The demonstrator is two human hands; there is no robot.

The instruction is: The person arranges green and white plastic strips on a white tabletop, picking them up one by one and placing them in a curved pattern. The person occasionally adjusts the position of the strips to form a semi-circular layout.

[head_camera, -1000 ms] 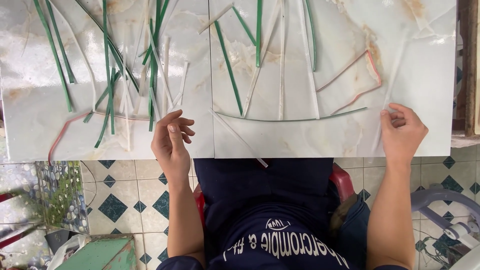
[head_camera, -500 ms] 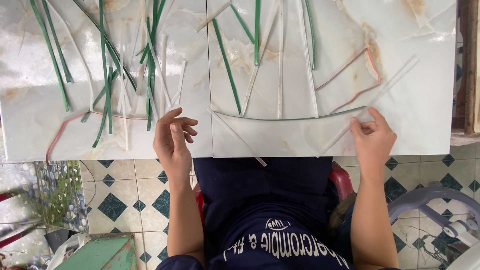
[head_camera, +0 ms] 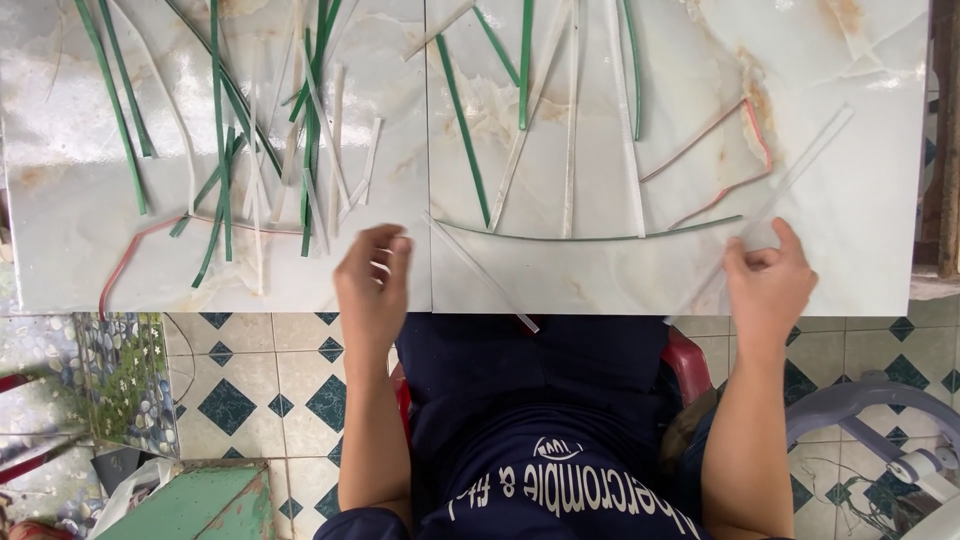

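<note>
A white marble-look table (head_camera: 860, 240) carries several green, white and reddish strips. My right hand (head_camera: 768, 285) sits at the table's near right edge, pinching a long pale translucent strip (head_camera: 800, 165) that runs diagonally up to the right. My left hand (head_camera: 372, 285) hovers at the near edge left of centre, fingers loosely curled and holding nothing. A white strip (head_camera: 480, 272) lies diagonally just right of it, overhanging the edge. A long thin green strip (head_camera: 590, 236) curves between my two hands.
A tangle of green strips (head_camera: 225, 130) lies at the left, with a red strip (head_camera: 125, 262) below it. Reddish strips (head_camera: 725, 150) lie at the right. Under the table are blue-and-white floor tiles (head_camera: 270, 380), a green box (head_camera: 190, 505) and a red chair (head_camera: 690, 365).
My right hand has moved left along the near edge, taken the pale strip between its fingers and drawn it closer. My left hand has barely moved.
</note>
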